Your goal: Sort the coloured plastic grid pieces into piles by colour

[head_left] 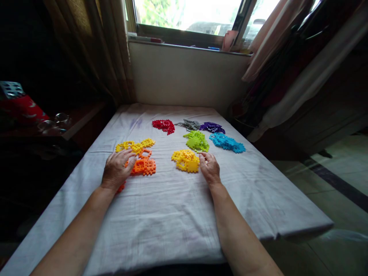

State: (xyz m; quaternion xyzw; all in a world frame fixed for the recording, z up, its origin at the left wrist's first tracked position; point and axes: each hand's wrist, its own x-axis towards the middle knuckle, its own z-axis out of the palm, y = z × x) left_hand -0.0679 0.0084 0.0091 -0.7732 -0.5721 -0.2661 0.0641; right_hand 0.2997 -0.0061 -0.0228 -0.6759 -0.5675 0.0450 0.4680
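Several small heaps of flat plastic building pieces with notched edges lie on a cloth-covered table. My left hand rests palm down over orange pieces, thumb apart from the fingers, and covers part of them. Just beyond its fingertips are loose yellow pieces. A red-orange piece peeks out beneath the wrist. My right hand lies against the right side of a yellow heap, fingers loosely curved, nothing visibly lifted.
Farther back lie red, grey, purple, lime green and blue heaps. A window ledge runs behind the table. Curtains hang at left, clothes at right. Glasses stand on a side surface.
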